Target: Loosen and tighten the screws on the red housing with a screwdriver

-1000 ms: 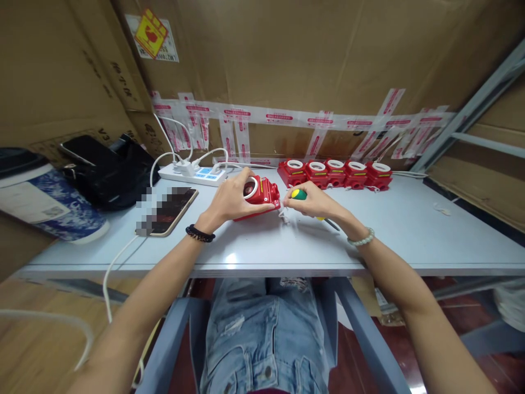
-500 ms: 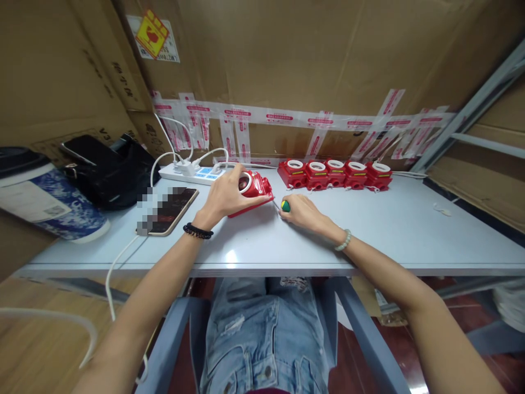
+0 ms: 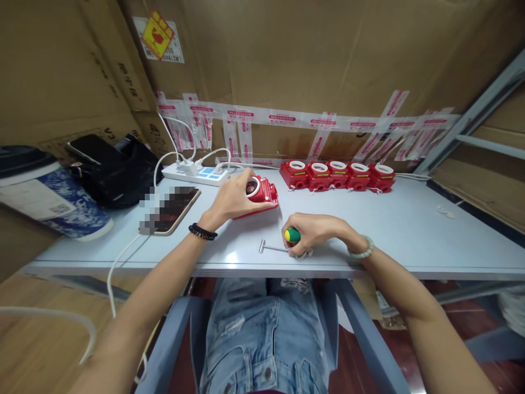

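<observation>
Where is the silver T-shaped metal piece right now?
In the head view, the silver T-shaped metal piece is near the front edge of the table, immediately left of the right hand, its rod running up to that hand.

Power strip (image 3: 197, 175) at the back of the surface (image 3: 410, 230), white plugs (image 3: 187, 167) in it. Phone (image 3: 178, 213) lies in front, partly pixelated; white cable (image 3: 110, 279) hangs over the edge. Lidded blue-and-white cup (image 3: 82, 200) on the far left, beside black bag (image 3: 112, 180), dark handset (image 3: 87, 148) on top. Behind: cardboard (image 3: 295, 49), red-printed tape (image 3: 283, 117), yellow-red label (image 3: 157, 35). Metal frame (image 3: 490, 145) on the right.
</observation>
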{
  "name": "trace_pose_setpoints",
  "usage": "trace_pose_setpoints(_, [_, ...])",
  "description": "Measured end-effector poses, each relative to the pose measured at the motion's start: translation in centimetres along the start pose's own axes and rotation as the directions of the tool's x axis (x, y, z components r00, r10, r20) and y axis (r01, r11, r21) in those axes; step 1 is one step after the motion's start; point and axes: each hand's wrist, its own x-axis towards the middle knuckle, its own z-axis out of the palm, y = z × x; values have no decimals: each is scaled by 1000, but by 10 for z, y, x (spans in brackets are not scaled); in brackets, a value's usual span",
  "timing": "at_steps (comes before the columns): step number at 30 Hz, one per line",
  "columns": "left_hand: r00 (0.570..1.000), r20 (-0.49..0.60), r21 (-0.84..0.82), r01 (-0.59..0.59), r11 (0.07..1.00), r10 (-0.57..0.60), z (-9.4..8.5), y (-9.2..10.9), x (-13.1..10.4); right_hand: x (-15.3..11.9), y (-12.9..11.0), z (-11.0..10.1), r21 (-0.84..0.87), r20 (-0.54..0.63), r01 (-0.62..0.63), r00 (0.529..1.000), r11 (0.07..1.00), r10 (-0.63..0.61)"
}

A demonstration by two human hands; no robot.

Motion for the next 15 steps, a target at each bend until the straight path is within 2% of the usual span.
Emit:
trace_pose_setpoints(2, [999,19,8,-35,999,35,3,1,0,-1,3,-3,22,-38,53,998,998,-52])
trace_pose_setpoints(3, [998,36,13,-51,999,51,5,2,-1,-2,5,-5,36,-93,84,992,996,-80])
trace_pose_setpoints(4, [996,55,20,-67,998,66,6,3,-1,-3,7,-8,49,-188,113,977,992,-102])
trace_pose_setpoints(5, [994,77,27,-85,996,83,8,4,-1,-4,9,-11,59,-323,135,940,989,-109])
trace_pose_setpoints(6, [990,97,34,-103,994,99,10,5,0,-5,10,-13,74,-484,151,869,986,-97])
trace_pose_setpoints(7, [986,120,37,-119,992,114,12,7,0,-5,10,-15,100,-647,170,760,980,-66])
trace_pose_setpoints(9, [978,162,27,-136,990,130,16,11,1,-4,9,-19,178,-889,259,456,949,43])
trace_pose_setpoints(10, [974,185,10,-136,991,132,18,14,1,-4,7,-20,212,-944,333,312,919,105])
trace_pose_setpoints(11, [970,207,-12,-129,992,129,20,17,2,-4,6,-21,233,-966,414,202,880,160])
trace_pose_setpoints(12, [966,228,-33,-117,993,122,22,20,2,-3,3,-23,240,-971,489,126,838,205])
trace_pose_setpoints(13, [963,245,-50,-102,994,111,23,22,2,-3,1,-24,242,-968,548,83,801,236])
trace_pose_setpoints(15, [958,271,-83,-75,994,95,23,26,2,-3,-4,-27,254,-959,613,59,748,277])
